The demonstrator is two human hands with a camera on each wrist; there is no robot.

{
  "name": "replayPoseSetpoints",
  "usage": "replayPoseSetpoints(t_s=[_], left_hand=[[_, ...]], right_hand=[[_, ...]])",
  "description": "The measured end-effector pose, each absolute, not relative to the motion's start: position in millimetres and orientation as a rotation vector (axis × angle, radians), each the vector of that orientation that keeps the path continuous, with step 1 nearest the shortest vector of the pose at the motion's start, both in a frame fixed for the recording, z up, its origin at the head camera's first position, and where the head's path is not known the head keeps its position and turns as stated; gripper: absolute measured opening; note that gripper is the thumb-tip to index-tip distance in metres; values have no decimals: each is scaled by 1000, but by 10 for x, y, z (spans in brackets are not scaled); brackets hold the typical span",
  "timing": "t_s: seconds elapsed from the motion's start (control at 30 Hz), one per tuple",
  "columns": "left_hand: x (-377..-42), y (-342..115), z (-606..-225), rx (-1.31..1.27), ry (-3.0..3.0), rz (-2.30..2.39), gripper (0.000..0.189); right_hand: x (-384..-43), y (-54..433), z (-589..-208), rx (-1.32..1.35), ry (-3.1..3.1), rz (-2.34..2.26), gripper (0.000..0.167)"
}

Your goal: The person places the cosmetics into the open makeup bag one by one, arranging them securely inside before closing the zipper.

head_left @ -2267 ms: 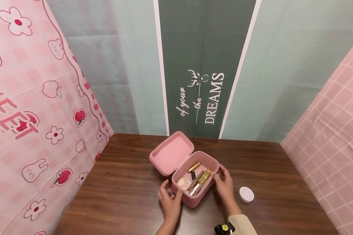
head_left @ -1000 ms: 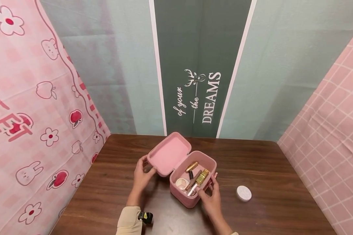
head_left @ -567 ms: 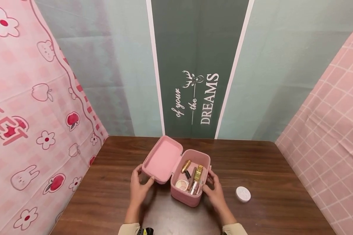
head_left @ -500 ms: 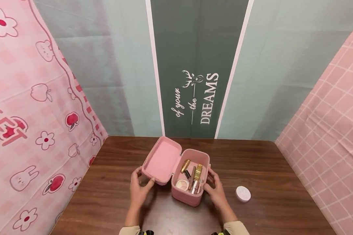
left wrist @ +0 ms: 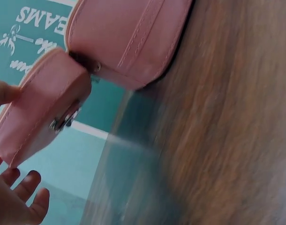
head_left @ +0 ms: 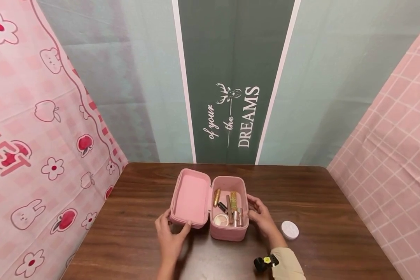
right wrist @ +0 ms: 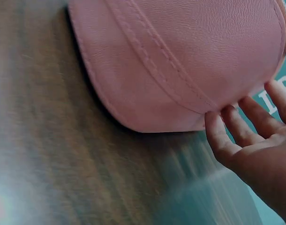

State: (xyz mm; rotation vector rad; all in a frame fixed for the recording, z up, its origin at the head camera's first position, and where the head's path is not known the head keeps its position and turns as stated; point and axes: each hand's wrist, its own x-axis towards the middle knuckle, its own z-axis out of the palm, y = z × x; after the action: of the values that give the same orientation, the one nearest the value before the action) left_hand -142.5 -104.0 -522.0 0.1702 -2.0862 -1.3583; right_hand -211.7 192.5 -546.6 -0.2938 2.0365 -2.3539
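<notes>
A pink makeup case (head_left: pixel 228 234) stands on the table, its hinged lid (head_left: pixel 191 198) swung out to the left. Inside lie a gold tube (head_left: pixel 216 198), a small black tube (head_left: pixel 223 207), a brown stick (head_left: pixel 229 208), a gold lipstick-like piece (head_left: pixel 233 201), shiny pinkish tubes (head_left: pixel 236 218) and a round cream compact (head_left: pixel 221 220). My left hand (head_left: pixel 171 238) pinches the lid's near left corner, thumb on the rim. My right hand (head_left: pixel 264 219) holds the case's right side; in the right wrist view its fingertips (right wrist: pixel 218 124) press the outer wall, thumb at the rim.
On the wooden table (head_left: pixel 136 217), a round white cap-like disc (head_left: pixel 289 230) lies right of the case, close to my right wrist. Patterned cloths hang behind the table and along both sides. A metal clasp (left wrist: pixel 65 119) shows on the lid.
My left hand went from the case body to the lid. The case has turned so its front faces me squarely, and the lid has swung nearer. My right hand has stayed along the right side.
</notes>
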Motion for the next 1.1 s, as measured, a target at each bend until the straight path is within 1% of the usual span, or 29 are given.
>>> replayPoseSetpoints(t_s=[0.2,0.5,0.7,0.9,1.0,1.1], left_hand=[[-1385,-963,-5206,247,-2101,-1353,74],[-1386,-949,-5206,275,-2084,-1373,74],[-1391,-923,-5219,316,-2067,-1417,74],[-1423,-898,-5217,304,-2047,-1453,74],[-1422,-898,-5217,301,-2036,-1448,74],[-1416,-902,-5216,295,-2042,-1428,74]], right_hand=[[-2161,1945,-5440,-225,2020,-2352,60],[-2141,1905,-5407,-147,2046,-2334,58],[-2133,1895,-5382,-144,2081,-2288,58],[-2157,1892,-5344,-101,2109,-2293,56],[-2119,1893,-5279,-117,2258,-2160,52],[-2022,1935,-5180,-169,2586,-1870,47]])
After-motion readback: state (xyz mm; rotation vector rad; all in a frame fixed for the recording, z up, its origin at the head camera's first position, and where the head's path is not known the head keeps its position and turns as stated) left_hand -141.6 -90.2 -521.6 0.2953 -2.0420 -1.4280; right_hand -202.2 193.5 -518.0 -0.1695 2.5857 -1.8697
